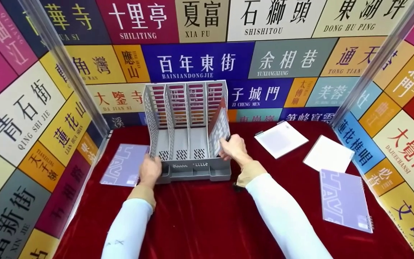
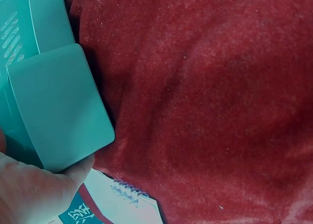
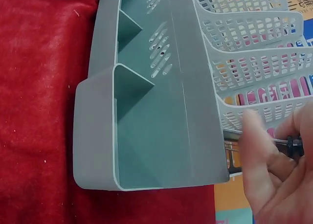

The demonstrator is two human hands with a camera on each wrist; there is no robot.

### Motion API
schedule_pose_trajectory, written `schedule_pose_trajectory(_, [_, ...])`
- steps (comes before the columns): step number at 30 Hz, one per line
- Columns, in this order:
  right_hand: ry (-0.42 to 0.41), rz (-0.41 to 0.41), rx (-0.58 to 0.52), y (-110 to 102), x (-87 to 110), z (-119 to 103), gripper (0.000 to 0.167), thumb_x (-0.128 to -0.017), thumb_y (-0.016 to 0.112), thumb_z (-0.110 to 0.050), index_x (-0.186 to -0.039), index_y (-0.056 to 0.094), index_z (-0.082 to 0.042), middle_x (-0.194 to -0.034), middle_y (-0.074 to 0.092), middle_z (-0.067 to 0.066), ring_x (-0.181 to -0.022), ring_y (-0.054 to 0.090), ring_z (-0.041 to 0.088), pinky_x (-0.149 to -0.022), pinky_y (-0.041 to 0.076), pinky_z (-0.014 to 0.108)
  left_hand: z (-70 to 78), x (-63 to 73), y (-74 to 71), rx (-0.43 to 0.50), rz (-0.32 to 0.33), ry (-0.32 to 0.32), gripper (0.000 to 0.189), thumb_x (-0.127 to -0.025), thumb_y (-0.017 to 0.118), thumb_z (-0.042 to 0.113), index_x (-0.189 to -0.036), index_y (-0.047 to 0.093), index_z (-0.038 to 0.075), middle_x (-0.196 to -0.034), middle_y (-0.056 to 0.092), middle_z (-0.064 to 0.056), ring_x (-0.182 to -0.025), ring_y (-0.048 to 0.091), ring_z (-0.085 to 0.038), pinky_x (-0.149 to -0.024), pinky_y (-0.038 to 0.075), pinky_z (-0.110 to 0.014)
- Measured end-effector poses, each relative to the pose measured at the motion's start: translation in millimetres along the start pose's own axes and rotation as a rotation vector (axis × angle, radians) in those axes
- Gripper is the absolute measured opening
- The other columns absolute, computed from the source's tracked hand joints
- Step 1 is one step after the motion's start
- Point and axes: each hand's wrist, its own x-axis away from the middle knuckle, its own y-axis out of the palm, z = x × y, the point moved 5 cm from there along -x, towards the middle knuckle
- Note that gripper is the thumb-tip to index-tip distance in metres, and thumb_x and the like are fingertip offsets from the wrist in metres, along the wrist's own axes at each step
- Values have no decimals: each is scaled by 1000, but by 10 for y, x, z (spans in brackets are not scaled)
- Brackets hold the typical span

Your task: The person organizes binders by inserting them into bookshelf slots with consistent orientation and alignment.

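Note:
A grey file organizer (image 1: 182,172) with perforated dividers stands upright at the back middle of the table. My left hand (image 1: 150,169) grips its front left corner, the thumb showing at the edge of the front box in the left wrist view. In the rightmost slot stands a notebook (image 1: 218,131) with large pale letters on its cover. My right hand (image 1: 234,147) pinches the front edge of this notebook, beside a small black piece (image 3: 295,146) in the right wrist view. Part of the notebook is hidden behind the fingers and the organizer's wall.
Left of the organizer lies a lilac notebook (image 1: 122,163), partly behind my left hand. To the right are two white notebooks (image 1: 280,140) and a lilac spiral notebook (image 1: 345,201), which overlaps one of them. Sign-printed panels (image 1: 199,61) wall in the red cloth (image 1: 192,223).

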Motion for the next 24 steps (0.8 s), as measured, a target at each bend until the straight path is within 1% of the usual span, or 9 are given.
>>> schedule_pose_trajectory(2, [34,-47,-112,25,-11,11,31,-107,61,-29,-100,69,0,-70,81,13,-51,77,18,-64,70,43,33,38,-35,10,9,-10,62,-105,47,38,-151,54,-4,-143,69,-38,-129,68,-60,-111,55,-64])
schedule_pose_trajectory(3, [49,-60,-157,34,-17,15,29,-108,61,-27,-101,67,0,-69,81,13,-50,75,16,-61,69,40,-1,14,-11,6,22,-5,62,-104,48,39,-149,56,-3,-141,70,-38,-128,69,-59,-110,56,-63])
schedule_pose_trajectory(4, [61,-68,-189,41,-23,18,27,-108,61,-26,-102,65,0,-70,81,13,-49,75,16,-60,68,38,-35,-19,14,8,9,-8,63,-105,47,40,-150,55,-3,-143,69,-37,-130,68,-59,-113,55,-63])
schedule_pose_trajectory(7, [78,-74,-235,54,-43,12,25,-109,60,-24,-103,63,-1,-73,82,16,-51,76,17,-60,69,38,-243,-211,177,-8,18,8,66,-105,45,44,-153,55,-2,-143,71,-35,-130,70,-57,-112,56,-62])
schedule_pose_trajectory(10, [92,-67,-250,57,-64,-1,25,-110,60,-23,-107,64,2,-73,81,16,-52,76,18,-66,70,42,-312,-301,243,-18,-7,15,68,-107,45,45,-157,52,-2,-146,69,-36,-133,69,-57,-115,55,-62])
schedule_pose_trajectory(13, [105,-59,-271,51,-83,-10,31,-111,62,-24,-117,64,6,-76,82,17,-53,76,17,-64,69,39,-273,-277,236,-18,0,15,68,-106,46,45,-155,53,-1,-144,70,-35,-131,70,-57,-113,56,-63])
schedule_pose_trajectory(17, [117,-52,-294,32,-85,-27,38,-110,63,-27,-126,62,8,-91,85,25,-55,77,16,-59,68,34,-265,-269,248,-35,-4,10,66,-107,45,45,-153,53,-1,-143,70,-36,-130,70,-59,-112,56,-64])
schedule_pose_trajectory(22, [122,-65,-327,16,-79,-54,39,-106,65,-24,-128,61,8,-105,85,29,-67,82,20,-69,70,38,-228,-231,231,-45,13,5,63,-106,46,45,-149,55,0,-141,72,-35,-128,71,-58,-110,57,-64])
schedule_pose_trajectory(24, [123,-74,-346,14,-79,-61,43,-105,66,-22,-133,59,10,-110,84,31,-70,83,21,-72,71,39,-206,-216,223,-42,13,-1,63,-105,47,45,-150,56,1,-142,72,-34,-129,71,-57,-111,57,-63])
